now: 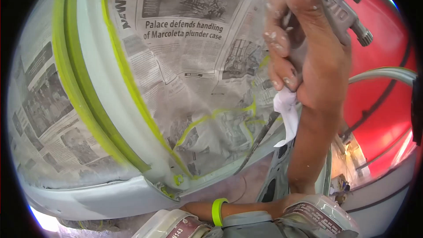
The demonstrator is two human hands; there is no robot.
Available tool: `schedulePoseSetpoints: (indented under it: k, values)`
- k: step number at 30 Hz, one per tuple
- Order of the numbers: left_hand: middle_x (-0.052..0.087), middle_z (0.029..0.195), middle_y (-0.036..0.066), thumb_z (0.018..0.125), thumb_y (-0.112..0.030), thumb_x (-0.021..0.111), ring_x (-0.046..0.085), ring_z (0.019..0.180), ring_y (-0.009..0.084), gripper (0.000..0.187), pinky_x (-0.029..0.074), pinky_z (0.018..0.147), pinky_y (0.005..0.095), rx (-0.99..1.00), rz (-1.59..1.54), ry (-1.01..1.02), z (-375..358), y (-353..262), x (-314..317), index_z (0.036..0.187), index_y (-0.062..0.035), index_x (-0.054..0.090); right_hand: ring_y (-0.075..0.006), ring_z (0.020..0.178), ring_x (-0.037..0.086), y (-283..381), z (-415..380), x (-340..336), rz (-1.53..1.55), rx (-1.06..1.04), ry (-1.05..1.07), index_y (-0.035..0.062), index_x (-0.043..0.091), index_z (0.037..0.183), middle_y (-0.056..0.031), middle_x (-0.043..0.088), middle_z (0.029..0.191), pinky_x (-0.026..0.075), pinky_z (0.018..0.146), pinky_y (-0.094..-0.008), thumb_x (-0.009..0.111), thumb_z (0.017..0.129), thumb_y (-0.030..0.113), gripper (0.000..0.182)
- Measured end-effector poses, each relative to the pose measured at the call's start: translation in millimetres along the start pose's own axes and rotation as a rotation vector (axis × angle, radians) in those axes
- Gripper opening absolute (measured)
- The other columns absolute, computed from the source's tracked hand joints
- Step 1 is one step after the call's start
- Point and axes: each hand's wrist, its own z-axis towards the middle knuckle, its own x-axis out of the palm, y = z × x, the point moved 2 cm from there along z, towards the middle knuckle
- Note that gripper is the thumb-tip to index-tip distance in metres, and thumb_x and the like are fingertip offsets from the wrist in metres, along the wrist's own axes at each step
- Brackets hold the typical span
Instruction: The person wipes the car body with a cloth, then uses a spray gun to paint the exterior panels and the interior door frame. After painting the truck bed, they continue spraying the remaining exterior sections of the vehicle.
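Note:
My right hand (308, 53) is raised at the upper right, its fingers closed round a grey spray gun (339, 13) with two ribbed knobs on its right side. Flecks of white cover the fingers. A white cloth or paper piece (288, 114) hangs just below the fingertips. Left of the hand is a pale vehicle body (105, 70), with newspaper (189, 57) and yellow-green tape (121, 61) over its openings. Along the bottom lies a forearm with a yellow-green wristband (218, 211); I cannot make out a hand on it.
Respirator cartridges (317, 213) block part of the lower view. A red surface (379, 105) stands at the right, with a pale curved strip (387, 74) in front of it. More newspaper (48, 101) covers the left side of the body, above a pale lower panel (101, 198).

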Motion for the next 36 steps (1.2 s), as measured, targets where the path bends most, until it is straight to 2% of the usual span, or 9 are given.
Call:
schedulePoseSetpoints:
  k: [6, 9, 15, 18, 23, 26, 32, 35, 36]
  values:
    - [0.068, 0.125, 0.018, 0.091, -0.019, 0.069, 0.066, 0.119, 0.0384, 0.033, 0.057, 0.098, 0.0454, 0.254, 0.276, -0.063, 17.0, -36.8, -37.7, 0.117, -0.0001, 0.071, -0.0053, 0.051, 0.046, -6.2, -24.4, -19.6, -0.005, -0.004, 0.087, 0.0027, 0.067, 0.101, 0.0002, 0.058, 0.069, 0.039, 0.047, -0.0245, 0.064, 0.102, 0.041, 0.038]
    - [0.071, 0.118, 0.016, 0.088, -0.023, 0.071, 0.067, 0.118, 0.0387, 0.031, 0.059, 0.094, 0.045, 0.148, 0.276, 0.079, 10.9, -41.4, -51.6, 0.111, -0.0019, 0.073, -0.0046, 0.06, 0.05, -11.3, -39.6, -42.4, -0.101, -0.019, 0.04, 0.0035, 0.068, 0.105, 0.0019, 0.06, 0.071, 0.042, 0.054, -0.0252, 0.067, 0.101, 0.038, 0.034]
    - [0.074, 0.112, 0.012, 0.073, -0.039, 0.087, 0.069, 0.113, 0.0379, 0.049, 0.06, 0.086, 0.042, -0.117, 0.262, 0.0, -40.5, -8.8, -40.1, 0.105, -0.0028, 0.074, -0.0065, 0.069, 0.054, -44.4, -60.1, -119.8, -0.472, 0.092, -0.315, 0.0031, 0.069, 0.109, 0.0014, 0.062, 0.072, 0.046, 0.062, -0.0297, 0.07, 0.099, 0.036, 0.035]
    - [0.074, 0.109, 0.012, 0.071, -0.034, 0.09, 0.07, 0.11, 0.0355, 0.047, 0.058, 0.087, 0.0416, -0.26, 0.262, 0.008, -60.3, 1.7, -39.8, 0.104, -0.0035, 0.075, -0.0157, 0.071, 0.061, -83.4, -76.7, -177.2, -0.638, 0.093, -0.521, 0.0001, 0.068, 0.112, -0.0062, 0.067, 0.075, 0.05, 0.069, -0.0357, 0.071, 0.097, 0.041, 0.044]
    - [0.073, 0.104, 0.013, 0.071, -0.03, 0.091, 0.069, 0.103, 0.0337, 0.047, 0.056, 0.088, 0.0411, -0.403, 0.262, 0.015, -96.6, 27.5, -39.5, 0.105, -0.0037, 0.075, -0.0458, 0.096, 0.07, -136.1, -116.3, -242.3, -1.046, 0.161, -0.75, -0.0023, 0.066, 0.117, -0.025, 0.073, 0.094, 0.051, 0.084, -0.0498, 0.067, 0.097, 0.037, 0.045]
    - [0.072, 0.103, 0.013, 0.071, -0.029, 0.091, 0.069, 0.101, 0.033, 0.047, 0.056, 0.087, 0.0402, -0.502, 0.25, 0.025, -113.2, 35.2, -38.0, 0.107, -0.0037, 0.075, -0.0305, 0.078, 0.063, -155.8, -138.2, -261.3, -1.067, 0.205, -0.863, -0.0036, 0.068, 0.11, -0.0161, 0.065, 0.08, 0.049, 0.079, -0.0443, 0.066, 0.098, 0.031, 0.037]
    - [0.073, 0.109, 0.014, 0.077, -0.034, 0.088, 0.069, 0.103, 0.0326, 0.054, 0.055, 0.088, 0.0391, -0.661, 0.193, 0.115, -136.5, 42.6, -33.6, 0.119, -0.0037, 0.072, -0.0324, 0.084, 0.068, -173.5, -176.5, -277.6, -1.137, 0.229, -1.011, -0.004, 0.068, 0.109, -0.0174, 0.07, 0.086, 0.051, 0.081, -0.0427, 0.066, 0.098, 0.03, 0.036]
    - [0.072, 0.116, 0.015, 0.08, -0.037, 0.085, 0.069, 0.106, 0.034, 0.06, 0.054, 0.093, 0.0408, -0.636, 0.058, 0.147, -96.7, 34.3, -33.2, 0.126, -0.0034, 0.069, -0.027, 0.087, 0.071, -192.1, -206.1, -273.6, -0.964, 0.291, -1.014, -0.0035, 0.07, 0.111, -0.0151, 0.074, 0.091, 0.052, 0.08, -0.0396, 0.066, 0.099, 0.029, 0.035]
    - [0.071, 0.119, 0.015, 0.08, -0.039, 0.085, 0.068, 0.109, 0.0346, 0.062, 0.053, 0.095, 0.0417, -0.575, 0.015, 0.152, -84.7, 34.6, -30.2, 0.128, -0.0032, 0.067, -0.0314, 0.087, 0.07, -194.6, -215.3, -266.1, -0.926, 0.26, -1.0, -0.0036, 0.069, 0.112, -0.0182, 0.073, 0.091, 0.052, 0.08, -0.0418, 0.066, 0.099, 0.03, 0.036]
